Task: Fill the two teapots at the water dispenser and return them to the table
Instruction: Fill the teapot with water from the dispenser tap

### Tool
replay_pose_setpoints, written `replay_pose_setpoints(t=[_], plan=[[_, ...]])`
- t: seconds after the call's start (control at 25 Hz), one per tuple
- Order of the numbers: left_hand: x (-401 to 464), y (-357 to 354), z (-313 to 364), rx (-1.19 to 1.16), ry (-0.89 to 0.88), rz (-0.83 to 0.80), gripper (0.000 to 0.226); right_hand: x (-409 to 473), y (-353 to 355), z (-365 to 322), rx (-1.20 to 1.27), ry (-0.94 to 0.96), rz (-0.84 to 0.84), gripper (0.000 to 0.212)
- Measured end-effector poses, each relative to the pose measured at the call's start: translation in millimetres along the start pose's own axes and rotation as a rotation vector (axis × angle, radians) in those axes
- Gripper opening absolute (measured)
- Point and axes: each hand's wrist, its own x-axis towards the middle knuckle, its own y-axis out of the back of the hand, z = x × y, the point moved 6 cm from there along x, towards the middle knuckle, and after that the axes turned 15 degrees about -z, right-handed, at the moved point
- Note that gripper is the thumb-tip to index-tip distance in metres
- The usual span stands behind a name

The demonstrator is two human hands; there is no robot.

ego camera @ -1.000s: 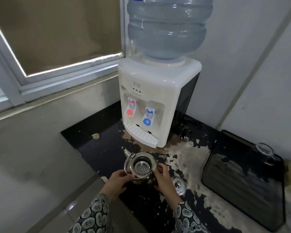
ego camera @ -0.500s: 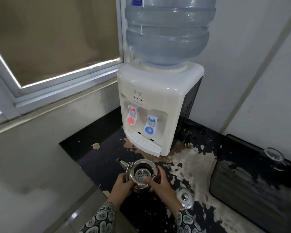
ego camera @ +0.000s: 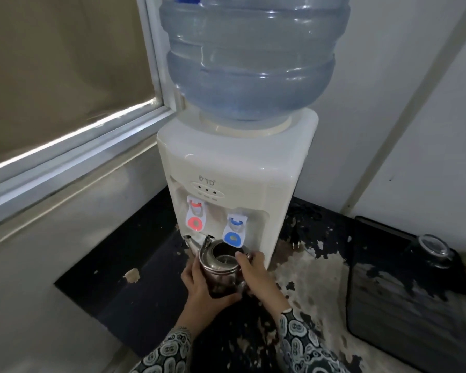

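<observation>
A small steel teapot (ego camera: 219, 267) with no lid is held up against the front of the white water dispenser (ego camera: 234, 168), its open mouth just below the blue tap (ego camera: 234, 235). Its spout points left, under the red tap (ego camera: 195, 219). My left hand (ego camera: 199, 289) cups the pot's left side and underside. My right hand (ego camera: 253, 270) grips its right side at the handle, thumb on the rim. A second teapot is not in view.
A large blue water bottle (ego camera: 253, 57) sits on top of the dispenser. The worn black counter (ego camera: 151, 289) ends at a step on the left. A dark tray (ego camera: 409, 289) holding an upturned glass (ego camera: 432, 247) lies at the right. A window (ego camera: 65, 90) is at the left.
Both hands have lifted the teapot off the counter and carried it forward to the dispenser's taps. The lid that lay on the counter to the right is out of view.
</observation>
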Motion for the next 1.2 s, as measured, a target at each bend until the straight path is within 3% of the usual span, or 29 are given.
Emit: replay_pose_setpoints(t=[0.16, 0.32, 0.4, 0.6, 0.84, 1.04, 1.2], plan=[[16.2, 6.6, -6.2, -0.014, -0.052, 0.098, 0.122, 2.0, -10.9, -0.9, 0.078, 0.109, 0.100, 0.045], [26.8, 10.3, -8.7, -0.086, -0.092, 0.086, 0.116, -1.0, -8.9, -5.6, 0.120, 0.101, 0.112, 0.050], [32.1, 10.5, -10.6, -0.122, -0.102, 0.072, 0.113, -4.7, -6.8, -10.1, 0.035, 0.120, 0.140, 0.049], [34.5, 12.2, -14.2, -0.169, -0.108, 0.110, 0.111, -19.7, -1.8, -25.8, -0.319, 0.164, 0.388, 0.039], [33.4, 12.5, -12.0, -0.130, -0.080, 0.137, 0.115, -8.9, 6.9, -35.1, -0.193, 0.194, 0.366, 0.018], [28.7, 10.2, -3.9, -0.053, -0.045, 0.174, 0.116, -2.1, 12.9, -38.5, -0.194, 0.148, 0.357, 0.021], [26.5, 7.6, 3.5, -0.034, -0.043, 0.192, 0.117, -10.4, 10.0, -45.5, -0.209, 0.144, 0.346, 0.038]])
